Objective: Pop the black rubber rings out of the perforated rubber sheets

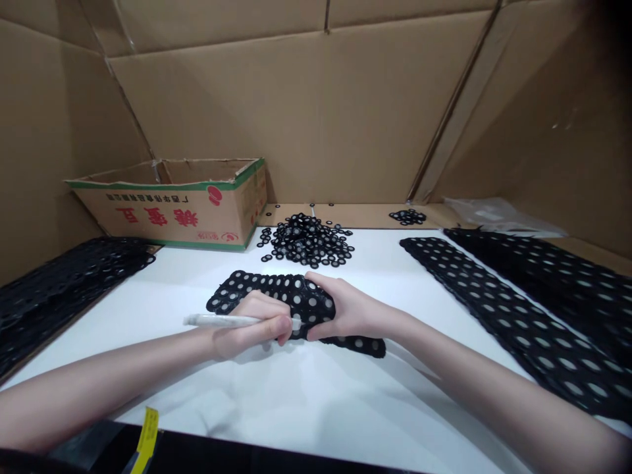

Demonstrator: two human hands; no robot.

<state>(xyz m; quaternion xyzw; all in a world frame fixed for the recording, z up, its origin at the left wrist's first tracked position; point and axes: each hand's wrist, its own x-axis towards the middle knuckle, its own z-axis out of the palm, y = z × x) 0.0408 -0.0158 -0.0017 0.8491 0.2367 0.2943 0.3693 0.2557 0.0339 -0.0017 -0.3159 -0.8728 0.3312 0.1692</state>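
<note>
The left hand [259,322] is holding a white pen-like tool [222,320], its grip clamping together on the shaft, and the tool's tip is pointing at the black dotted sheet [266,284]. That sheet is lying in the middle of the worktop [276,408], with one end stretching toward the near edge. The right hand [353,309] is grasping the sheet's right part, its grip clamping it between thumb and fingers.

Toward the far edge, a heap of black rings [311,240] is sitting behind the sheet. A cardboard box [197,214] is standing at the far left corner, and a dark stack [64,283] is lying along the left edge. Two longer dotted strips, an inner one [469,289] and an outer one [553,276], are running along the right side. Beyond the far edge, a small ring pile [407,216] is resting near a clear plastic bag [498,214].
</note>
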